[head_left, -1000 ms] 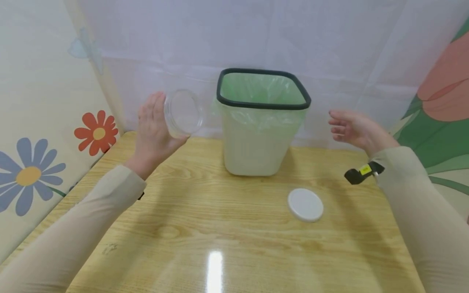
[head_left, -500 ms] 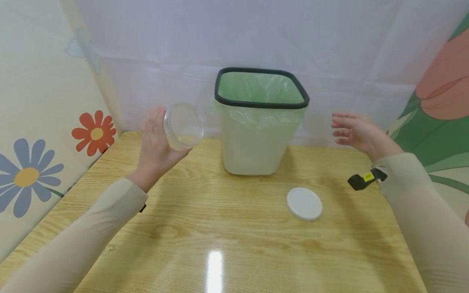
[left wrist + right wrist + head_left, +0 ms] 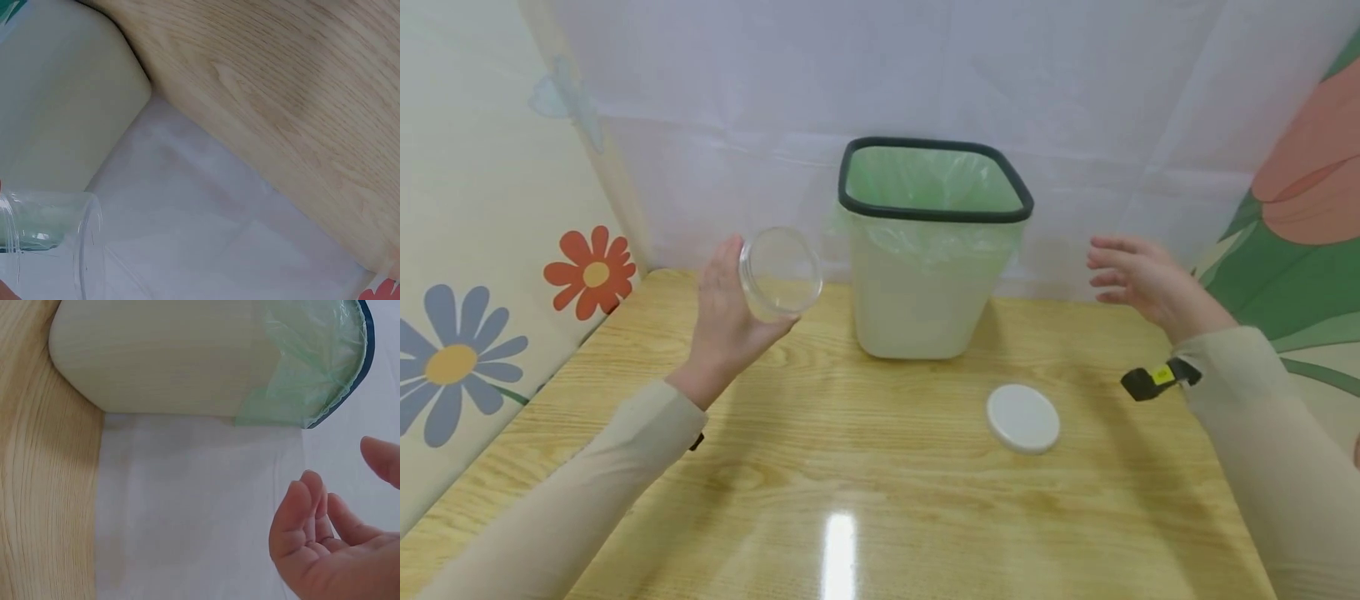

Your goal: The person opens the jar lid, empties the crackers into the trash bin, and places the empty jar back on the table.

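My left hand (image 3: 726, 321) grips a clear plastic jar (image 3: 784, 271) above the table, left of the bin, thumb under it and fingers along its left side. The jar is tilted on its side, one round end facing me, and it looks empty. In the left wrist view the clear jar (image 3: 50, 247) shows at the lower left, with most of the hand out of frame. My right hand (image 3: 1146, 279) hangs in the air right of the bin, fingers loosely bent and holding nothing. A white round lid (image 3: 1023, 418) lies flat on the table in front of the bin.
A pale waste bin (image 3: 917, 292) with a dark rim and a green bag liner stands at the back middle of the wooden table (image 3: 880, 483). A white cloth (image 3: 760, 67) hangs behind it. Flower-patterned cloths flank both sides.
My left hand has lowered with the jar and shifted slightly right, bringing the jar's round end more toward me. The right hand has drifted a little right and down. Bin and lid stay put.
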